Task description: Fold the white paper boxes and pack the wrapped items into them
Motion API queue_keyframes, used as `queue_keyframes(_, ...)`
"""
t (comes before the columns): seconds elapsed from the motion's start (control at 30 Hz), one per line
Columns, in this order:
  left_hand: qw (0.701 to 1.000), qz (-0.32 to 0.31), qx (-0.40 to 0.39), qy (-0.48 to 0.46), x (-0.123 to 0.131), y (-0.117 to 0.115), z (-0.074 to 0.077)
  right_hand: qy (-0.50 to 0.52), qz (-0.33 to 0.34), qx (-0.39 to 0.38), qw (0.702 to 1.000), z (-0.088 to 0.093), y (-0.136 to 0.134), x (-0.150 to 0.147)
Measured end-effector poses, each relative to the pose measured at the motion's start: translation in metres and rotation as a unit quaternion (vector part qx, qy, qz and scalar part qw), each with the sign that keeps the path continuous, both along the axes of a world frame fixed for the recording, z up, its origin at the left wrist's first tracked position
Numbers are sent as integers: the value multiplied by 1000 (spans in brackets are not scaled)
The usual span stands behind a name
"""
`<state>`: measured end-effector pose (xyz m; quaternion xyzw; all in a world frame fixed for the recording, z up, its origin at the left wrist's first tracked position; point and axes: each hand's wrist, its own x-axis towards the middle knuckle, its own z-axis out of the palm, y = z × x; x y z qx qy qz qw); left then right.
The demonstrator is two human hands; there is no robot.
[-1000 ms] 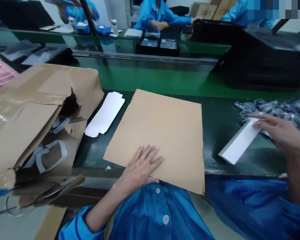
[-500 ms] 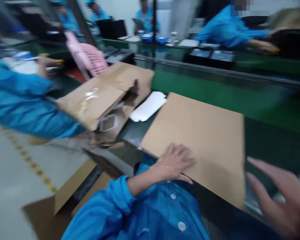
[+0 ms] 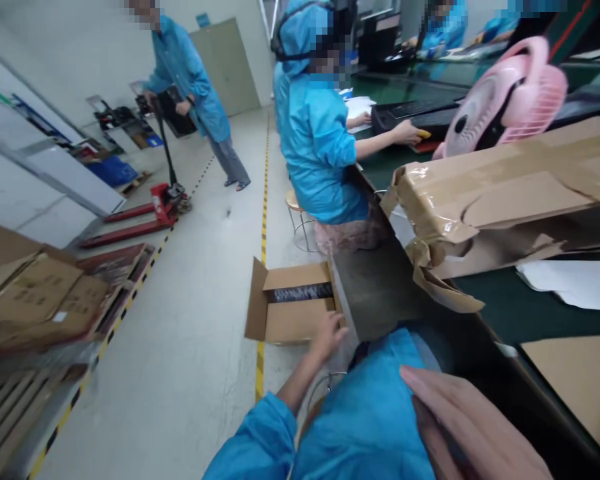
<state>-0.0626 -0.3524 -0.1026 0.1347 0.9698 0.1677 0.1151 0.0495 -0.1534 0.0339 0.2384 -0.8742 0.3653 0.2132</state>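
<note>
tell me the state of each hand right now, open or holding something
Left hand: open, fingers loosely bent, nothing seen in it, near the open carton.
Right hand: open, fingers extended, nothing seen in it.

I can read no words, brands or numbers from here. Dark printed marks run across the stacked cartons (image 3: 45, 287) on the pallet (image 3: 125, 273), too small for me to make out. Low on one carton's side, near its bottom edge, I see a white label (image 3: 59, 317), and by the door's (image 3: 229, 67) upper left corner a blue plate (image 3: 203, 20), both illegible to me.
</note>
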Motion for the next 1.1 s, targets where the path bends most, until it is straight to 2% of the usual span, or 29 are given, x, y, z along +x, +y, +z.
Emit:
queue_keyframes(0.1, 982, 177, 38, -57, 38, -90, -34, 45, 23, -13, 999, 5, -17, -13)
queue_keyframes(0.13, 970, 227, 52, -74, 57, -110, -45, 61, 24, -24, 998, 5, -18, -15)
queue_keyframes(0.2, 942, 309, 81, -104, 98, -135, -66, 102, 9, -49, 994, 5, -18, -19)
queue_keyframes(0.27, 915, 367, 113, -122, 132, -143, -84, 133, -7, -63, 989, 8, -18, -20)
queue_keyframes(0.33, 893, 405, 150, -125, 153, -139, -97, 149, -3, -67, 987, 15, -20, -19)
queue_keyframes(0.4, 877, 429, 189, -109, 156, -132, -103, 169, 11, -76, 983, 25, -25, -18)
queue_keyframes(0.47, 865, 441, 228, -74, 143, -128, -101, 198, 19, -99, 975, 35, -32, -16)
queue_keyframes(0.53, 855, 445, 265, -24, 119, -131, -88, 218, 15, -132, 967, 44, -38, -16)
queue_keyframes(0.6, 845, 441, 299, 36, 92, -139, -65, 221, 14, -154, 963, 50, -41, -18)
queue_keyframes(0.77, 824, 392, 370, 176, 41, -155, 16, 211, 31, -157, 964, 51, -45, -37)
queue_keyframes(0.9, 815, 337, 407, 239, 26, -142, 74, 147, 37, -174, 973, 37, -57, -73)
queue_keyframes(0.97, 816, 317, 414, 250, 21, -132, 91, 64, 33, -197, 978, 23, -65, -98)
queue_keyframes(1.0, 818, 310, 414, 251, 16, -127, 96, -9, 35, -232, 972, 14, -68, -110)
queue_keyframes(1.03, 822, 306, 412, 249, 11, -123, 98, -99, 40, -282, 954, 3, -71, -122)
queue_keyframes(1.1, 833, 304, 397, 236, -1, -117, 93, -282, 49, -382, 878, -24, -77, -143)
